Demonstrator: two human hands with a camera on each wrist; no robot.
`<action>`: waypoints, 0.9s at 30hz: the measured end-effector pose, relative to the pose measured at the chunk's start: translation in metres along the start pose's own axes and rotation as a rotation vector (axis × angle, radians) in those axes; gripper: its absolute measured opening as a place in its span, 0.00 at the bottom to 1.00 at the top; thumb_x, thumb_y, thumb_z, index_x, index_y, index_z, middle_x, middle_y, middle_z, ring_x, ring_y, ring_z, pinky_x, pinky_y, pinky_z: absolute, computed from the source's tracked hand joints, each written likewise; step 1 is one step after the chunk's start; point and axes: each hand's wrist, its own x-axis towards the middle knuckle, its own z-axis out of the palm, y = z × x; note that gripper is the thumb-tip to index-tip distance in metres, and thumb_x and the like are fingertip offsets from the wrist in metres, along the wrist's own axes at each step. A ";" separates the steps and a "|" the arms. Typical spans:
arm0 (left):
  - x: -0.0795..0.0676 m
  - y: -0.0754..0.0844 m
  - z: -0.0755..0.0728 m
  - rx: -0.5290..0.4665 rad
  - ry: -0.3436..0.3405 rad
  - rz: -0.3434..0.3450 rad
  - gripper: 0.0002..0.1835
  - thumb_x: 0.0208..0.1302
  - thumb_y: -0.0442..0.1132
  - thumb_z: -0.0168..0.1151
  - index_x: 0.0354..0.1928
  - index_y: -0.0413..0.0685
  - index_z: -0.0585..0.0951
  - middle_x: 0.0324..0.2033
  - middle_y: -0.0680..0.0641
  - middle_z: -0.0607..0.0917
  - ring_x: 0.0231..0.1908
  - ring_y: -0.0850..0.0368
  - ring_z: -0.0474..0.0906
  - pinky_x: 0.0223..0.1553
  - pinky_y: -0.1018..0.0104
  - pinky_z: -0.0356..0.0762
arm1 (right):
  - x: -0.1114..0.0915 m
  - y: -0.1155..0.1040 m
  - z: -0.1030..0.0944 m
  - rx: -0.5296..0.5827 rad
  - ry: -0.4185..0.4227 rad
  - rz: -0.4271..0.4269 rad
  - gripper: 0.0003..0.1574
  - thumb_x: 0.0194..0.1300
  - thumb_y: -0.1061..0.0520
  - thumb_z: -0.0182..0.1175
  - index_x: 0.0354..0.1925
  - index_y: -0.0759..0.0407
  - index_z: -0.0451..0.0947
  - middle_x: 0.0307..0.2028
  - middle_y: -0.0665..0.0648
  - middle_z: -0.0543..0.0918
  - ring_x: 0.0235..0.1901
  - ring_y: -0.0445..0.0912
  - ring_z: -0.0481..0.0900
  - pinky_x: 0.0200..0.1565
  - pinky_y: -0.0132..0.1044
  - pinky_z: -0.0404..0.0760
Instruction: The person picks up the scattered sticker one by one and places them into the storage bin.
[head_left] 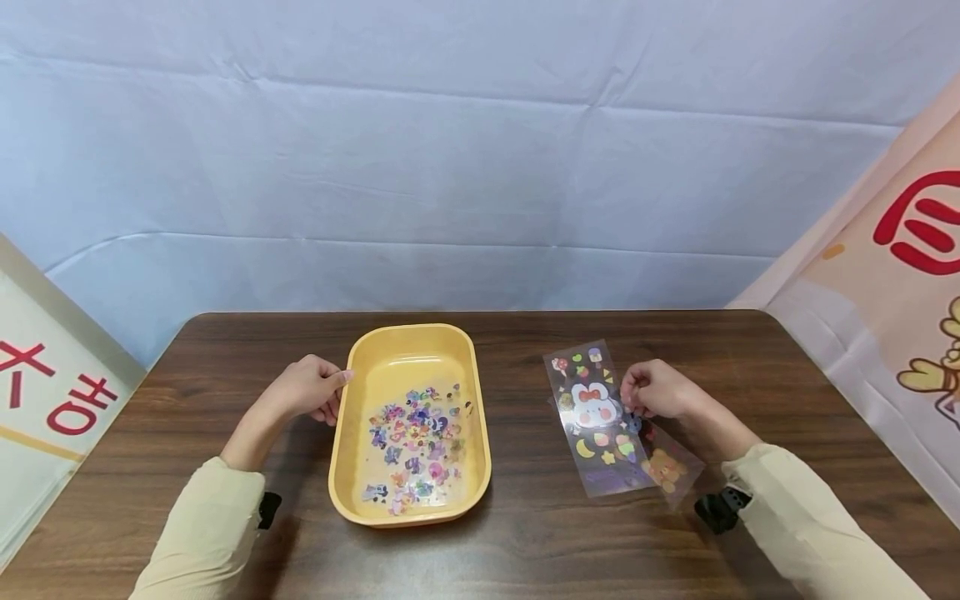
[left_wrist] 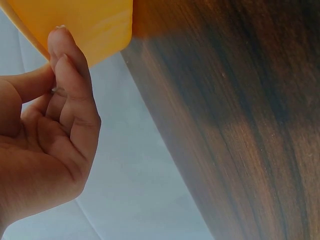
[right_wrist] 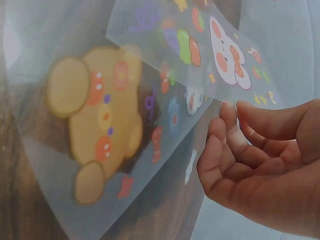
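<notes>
A yellow rectangular tray stands left of centre on the table, with many small colourful cartoon stickers on its floor. My left hand grips the tray's left rim, thumb over the edge and the other fingers against the outer wall. To the right, my right hand pinches the right edge of a clear sticker sheet printed with a white rabbit, fruit and a moon. Partly under it lies another clear sheet with a brown bear; in the right wrist view its bear looks large and close.
The dark wood-grain table extends around the tray and sheets. A pale cloth backdrop hangs behind its far edge. Printed banners stand at the left and right sides.
</notes>
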 end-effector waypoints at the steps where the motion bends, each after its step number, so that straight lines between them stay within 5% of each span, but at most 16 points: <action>1: 0.000 0.000 0.000 0.000 0.000 -0.001 0.20 0.70 0.39 0.46 0.23 0.36 0.79 0.12 0.48 0.77 0.15 0.56 0.78 0.23 0.59 0.79 | 0.000 -0.001 0.000 0.005 0.001 -0.002 0.10 0.53 0.75 0.43 0.28 0.70 0.71 0.21 0.56 0.74 0.23 0.47 0.72 0.24 0.38 0.74; 27: 0.002 -0.003 0.002 -0.007 0.008 -0.003 0.19 0.70 0.39 0.46 0.26 0.35 0.80 0.12 0.48 0.77 0.15 0.57 0.77 0.23 0.59 0.79 | 0.010 -0.029 -0.004 0.147 -0.003 0.000 0.06 0.60 0.71 0.49 0.33 0.75 0.73 0.24 0.58 0.77 0.25 0.47 0.76 0.31 0.40 0.79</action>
